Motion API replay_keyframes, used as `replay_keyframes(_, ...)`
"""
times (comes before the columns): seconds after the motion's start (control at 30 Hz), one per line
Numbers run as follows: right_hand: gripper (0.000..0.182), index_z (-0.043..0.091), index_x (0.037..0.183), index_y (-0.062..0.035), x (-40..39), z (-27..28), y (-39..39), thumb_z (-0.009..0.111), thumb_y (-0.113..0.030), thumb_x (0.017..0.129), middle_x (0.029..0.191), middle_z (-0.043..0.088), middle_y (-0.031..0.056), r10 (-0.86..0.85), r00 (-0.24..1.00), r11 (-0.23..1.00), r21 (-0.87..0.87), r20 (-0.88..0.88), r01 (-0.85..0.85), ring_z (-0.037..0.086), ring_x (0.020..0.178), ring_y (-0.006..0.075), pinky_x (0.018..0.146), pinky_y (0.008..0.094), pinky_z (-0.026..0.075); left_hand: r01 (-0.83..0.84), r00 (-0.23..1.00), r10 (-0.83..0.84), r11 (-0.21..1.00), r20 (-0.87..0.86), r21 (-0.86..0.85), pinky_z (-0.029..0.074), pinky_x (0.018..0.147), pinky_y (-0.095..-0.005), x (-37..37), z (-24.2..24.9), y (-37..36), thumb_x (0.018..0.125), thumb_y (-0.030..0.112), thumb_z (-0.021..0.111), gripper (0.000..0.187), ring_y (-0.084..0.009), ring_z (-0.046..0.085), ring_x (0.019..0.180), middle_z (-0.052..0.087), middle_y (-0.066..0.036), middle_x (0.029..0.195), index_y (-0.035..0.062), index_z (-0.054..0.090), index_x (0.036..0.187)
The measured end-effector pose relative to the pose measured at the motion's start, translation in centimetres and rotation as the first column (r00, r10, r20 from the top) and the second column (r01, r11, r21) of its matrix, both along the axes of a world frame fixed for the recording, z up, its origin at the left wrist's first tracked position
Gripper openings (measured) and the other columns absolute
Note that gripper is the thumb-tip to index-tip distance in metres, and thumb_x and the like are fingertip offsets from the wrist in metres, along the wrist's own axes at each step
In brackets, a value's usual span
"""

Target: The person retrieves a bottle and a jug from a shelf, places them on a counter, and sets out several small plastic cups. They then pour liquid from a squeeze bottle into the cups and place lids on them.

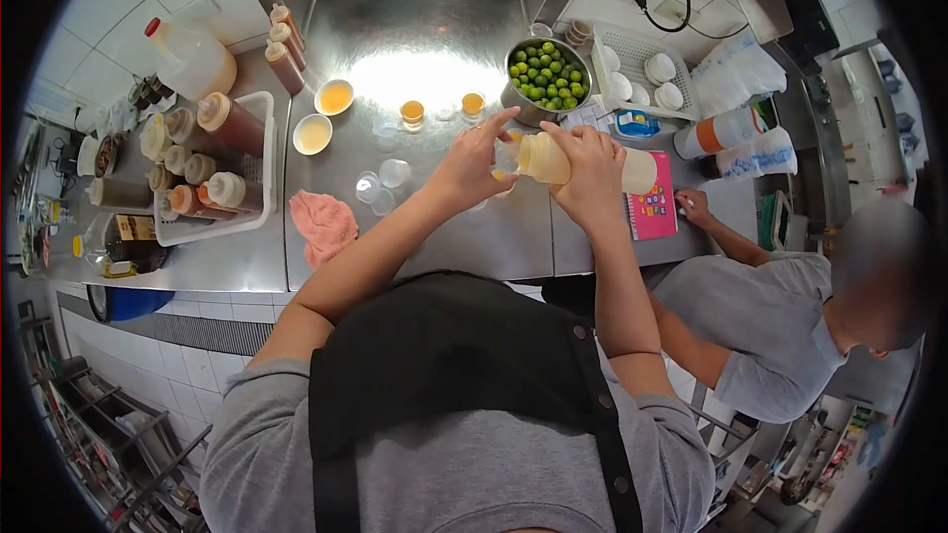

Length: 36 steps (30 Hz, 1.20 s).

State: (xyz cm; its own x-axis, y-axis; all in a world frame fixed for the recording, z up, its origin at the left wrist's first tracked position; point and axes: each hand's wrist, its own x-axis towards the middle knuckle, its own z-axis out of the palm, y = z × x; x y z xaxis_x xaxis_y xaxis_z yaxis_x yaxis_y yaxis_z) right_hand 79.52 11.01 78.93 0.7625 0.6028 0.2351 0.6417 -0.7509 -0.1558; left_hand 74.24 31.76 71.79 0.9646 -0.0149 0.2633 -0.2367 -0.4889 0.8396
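Observation:
My right hand [585, 165] is wrapped round a squeeze bottle [637, 171] of pale yellow sauce, tipped on its side with its nozzle end to the left. At that end my left hand [468, 165] curves its thumb and fingers round a small clear cup [508, 156], partly hidden by the fingers. Beyond the hands stand two small cups of orange sauce, one on the left [412, 114] and one on the right [473, 103]. Several clear plastic lids or cups [394, 173] lie left of my left forearm.
A pot of green limes [541, 93] stands behind my hands. Left are two sauce bowls [313, 135], a pink cloth [323, 227] and a bottle-filled white basket [269, 153]. Right are a pink notebook [652, 212], a white crate [681, 88] of cups and a co-worker's hand [695, 207].

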Motion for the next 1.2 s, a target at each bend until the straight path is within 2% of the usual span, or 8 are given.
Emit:
replay_keyframes(0.33,0.085,0.062,0.143,-0.0288,0.1,0.3,0.0,0.086,-0.008,0.064,0.118,0.061,0.0074,-0.002,1.0,0.999,-0.046,0.017,0.003,0.057,0.118,0.028,0.107,0.0476,0.037,0.014,1.0,-0.015,1.0,-0.018,-0.018,0.049,0.095,-0.0413,-0.1,0.2,-0.2,0.069,0.012,0.089,0.103,-0.0246,0.067,0.085,0.067,-0.01,0.114,0.0123,0.037,0.158)
replay_keyframes(0.4,0.085,0.062,0.143,-0.0288,0.2,0.3,-0.1,0.086,-0.008,0.065,0.119,0.061,0.0074,-0.001,1.0,0.999,-0.051,0.027,0.003,0.057,0.118,0.028,0.107,0.0478,0.037,-0.024,0.997,0.025,1.0,0.079,-0.013,0.057,0.074,-0.0356,0.0,0.0,-0.2,0.068,0.008,0.09,0.1,-0.0215,0.064,0.074,0.069,-0.011,0.108,0.0123,0.041,0.155)
replay_keyframes(0.5,0.085,0.062,0.143,-0.0292,0.2,0.3,0.1,0.086,-0.008,0.064,0.119,0.061,0.0076,0.006,1.0,0.999,-0.045,0.024,-0.005,0.057,0.118,0.0282,0.107,0.0478,0.037,0.007,1.0,-0.007,1.0,0.003,-0.028,0.051,0.092,-0.0402,-0.1,0.1,0.0,0.069,0.011,0.089,0.102,-0.0239,0.068,0.081,0.068,-0.01,0.111,0.0118,0.038,0.158)
replay_keyframes(0.63,0.086,0.062,0.143,-0.0294,0.3,0.5,0.1,0.086,-0.008,0.064,0.118,0.061,0.0077,0.003,1.0,0.998,-0.063,0.025,-0.002,0.057,0.118,0.0283,0.107,0.0477,0.036,0.01,1.0,-0.01,0.999,0.004,-0.032,0.051,0.092,-0.0403,0.0,0.3,0.0,0.069,0.012,0.089,0.102,-0.024,0.068,0.08,0.068,-0.011,0.111,0.0116,0.038,0.158)
replay_keyframes(0.7,0.086,0.062,0.143,-0.0294,0.4,0.4,0.2,0.086,-0.008,0.064,0.118,0.061,0.0076,0.005,1.0,0.998,-0.063,0.021,-0.004,0.057,0.118,0.0284,0.107,0.0478,0.036,-0.015,0.997,0.016,1.0,0.074,-0.024,0.057,0.074,-0.0354,0.1,0.0,-0.1,0.068,0.008,0.09,0.1,-0.021,0.063,0.074,0.069,-0.01,0.107,0.013,0.041,0.155)
replay_keyframes(0.8,0.086,0.062,0.143,-0.0291,0.5,0.2,0.1,0.086,-0.008,0.063,0.118,0.061,0.0077,0.007,1.0,0.998,-0.055,0.015,-0.006,0.057,0.118,0.0283,0.107,0.0476,0.036,-0.015,0.997,0.018,0.999,0.081,-0.033,0.057,0.074,-0.0348,0.1,-0.1,0.0,0.068,0.009,0.09,0.1,-0.0206,0.063,0.074,0.069,-0.009,0.107,0.0133,0.041,0.155)
replay_keyframes(1.07,0.087,0.061,0.143,-0.0196,1.6,-0.9,-0.3,0.085,-0.004,0.061,0.126,0.066,0.0107,0.138,0.875,0.924,0.378,-0.464,0.054,0.064,0.12,0.0301,0.107,0.0422,0.048,-0.038,0.999,0.041,0.996,0.03,-0.079,0.055,0.08,-0.0381,-0.4,0.6,1.1,0.068,0.011,0.089,0.1,-0.0229,0.065,0.074,0.067,-0.011,0.107,0.0095,0.041,0.155)
replay_keyframes(1.2,0.086,0.059,0.144,-0.011,1.4,-2.5,-0.5,0.085,-0.002,0.063,0.134,0.066,0.0111,0.237,0.82,0.87,0.49,-0.522,0.061,0.064,0.124,0.0268,0.108,0.0371,0.049,-0.058,0.998,0.059,0.997,0.021,-0.048,0.054,0.082,-0.039,-0.6,0.0,1.7,0.071,0.015,0.089,0.096,-0.0232,0.065,0.075,0.068,-0.009,0.106,0.0099,0.042,0.154)
